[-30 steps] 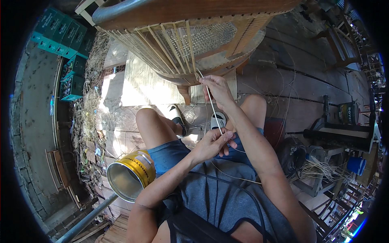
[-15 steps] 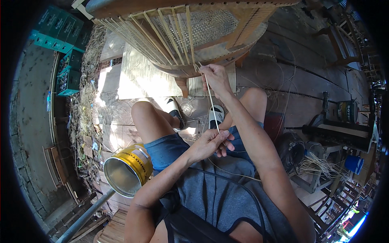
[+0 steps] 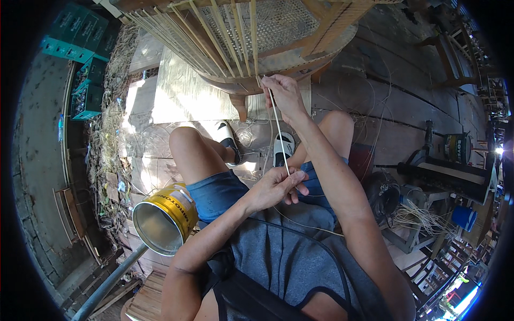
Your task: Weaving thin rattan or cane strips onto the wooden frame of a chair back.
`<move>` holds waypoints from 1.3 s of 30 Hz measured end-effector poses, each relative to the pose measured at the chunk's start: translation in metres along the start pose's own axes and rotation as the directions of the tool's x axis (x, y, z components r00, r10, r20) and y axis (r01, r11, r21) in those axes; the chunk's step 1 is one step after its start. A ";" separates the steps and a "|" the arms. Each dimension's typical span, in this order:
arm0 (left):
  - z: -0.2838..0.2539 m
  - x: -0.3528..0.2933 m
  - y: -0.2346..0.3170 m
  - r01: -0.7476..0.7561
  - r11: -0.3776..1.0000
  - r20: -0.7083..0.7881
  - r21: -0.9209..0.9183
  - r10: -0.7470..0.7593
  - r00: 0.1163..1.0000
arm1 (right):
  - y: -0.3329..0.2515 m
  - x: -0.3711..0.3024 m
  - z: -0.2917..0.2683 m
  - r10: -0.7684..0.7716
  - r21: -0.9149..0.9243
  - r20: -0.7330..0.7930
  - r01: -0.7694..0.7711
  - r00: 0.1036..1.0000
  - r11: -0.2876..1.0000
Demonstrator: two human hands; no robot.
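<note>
A pale cane strand (image 3: 279, 132) runs taut between my two hands. My left hand (image 3: 277, 187) pinches its lower part in front of my lap, and the tail hangs in a loop across my shirt. My right hand (image 3: 285, 97) is closed on the upper part, right at the front rim of a wooden chair frame (image 3: 225, 84). Several cane strands (image 3: 231, 40) stretch across the frame's opening to the left of that hand. Behind them shows a woven cane panel (image 3: 284, 27). My right fingertips partly hide where the strand meets the rim.
A yellow metal can (image 3: 179, 206) lies tipped by my left leg, near a grey pipe (image 3: 110, 283). Green crates (image 3: 88, 88) stand at the far left. To the right are a bundle of loose cane (image 3: 420, 218), a blue container (image 3: 463, 218) and a dark bucket (image 3: 456, 147).
The view has shifted slightly. My right hand remains at the rim, and the strand stays taut between both hands.
</note>
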State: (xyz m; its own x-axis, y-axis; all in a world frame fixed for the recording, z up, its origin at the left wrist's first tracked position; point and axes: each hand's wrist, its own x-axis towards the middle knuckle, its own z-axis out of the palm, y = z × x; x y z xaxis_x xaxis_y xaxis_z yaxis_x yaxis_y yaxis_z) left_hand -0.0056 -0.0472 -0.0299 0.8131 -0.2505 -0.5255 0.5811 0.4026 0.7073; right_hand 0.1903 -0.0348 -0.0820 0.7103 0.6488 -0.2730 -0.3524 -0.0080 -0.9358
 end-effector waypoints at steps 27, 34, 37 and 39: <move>-0.016 0.022 0.040 -0.150 0.989 -0.317 -0.017 0.137 0.939 | -0.018 0.008 -0.017 0.079 -0.200 0.066 -0.064 0.995 0.978; -0.038 0.040 0.062 -0.206 0.978 -0.376 0.011 0.195 0.906 | -0.092 0.040 0.000 -0.492 -0.871 0.191 0.378 0.850 0.315; -0.044 0.047 0.068 -0.211 0.977 -0.375 0.026 0.205 0.904 | -0.093 0.104 0.005 -0.152 -0.914 0.328 0.354 0.932 0.200; -0.044 0.047 0.070 -0.214 0.974 -0.409 0.072 0.224 0.885 | -0.097 0.122 0.009 0.151 -0.935 0.342 0.320 0.927 0.155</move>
State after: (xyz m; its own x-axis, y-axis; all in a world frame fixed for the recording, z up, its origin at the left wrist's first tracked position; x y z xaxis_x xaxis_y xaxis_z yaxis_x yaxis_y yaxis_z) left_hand 0.0720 0.0083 -0.0261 0.8356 0.2285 -0.4995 0.3949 0.3821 0.8355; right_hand 0.3054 0.0518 -0.0229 0.3970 0.8609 -0.3181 0.7421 -0.5050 -0.4406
